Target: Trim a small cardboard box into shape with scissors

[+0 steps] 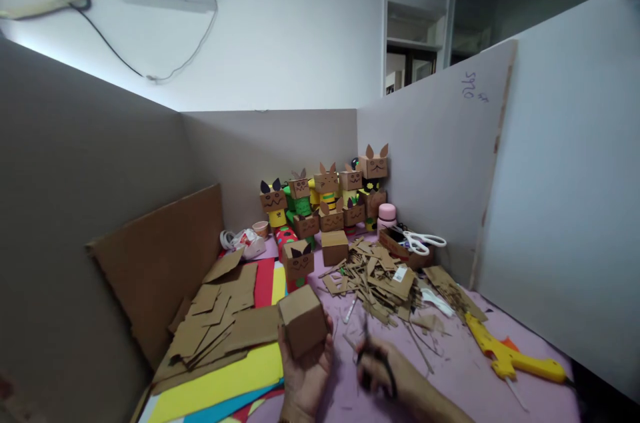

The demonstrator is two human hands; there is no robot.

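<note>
A small brown cardboard box (303,322) rests in my left hand (304,380), its fingers curled around the sides. To the right, my right hand (383,368) grips black-handled scissors (369,347), blurred by motion, with the blades apart. The scissors point away from me and stand clear of the box. Just beyond the held box is a box-headed cardboard figure (299,263) with dark ears and a drawn face. Another plain cardboard box (335,248) sits behind it on the pink table cover (345,390).
Several eared cardboard figures (327,180) stand at the back. Cardboard scraps (383,280) are heaped right of centre, near white-handled scissors (423,241). A yellow glue gun (515,356) lies at right. Cardboard sheets (220,306) and yellow paper (220,383) cover the left. Grey partitions (270,143) enclose the table.
</note>
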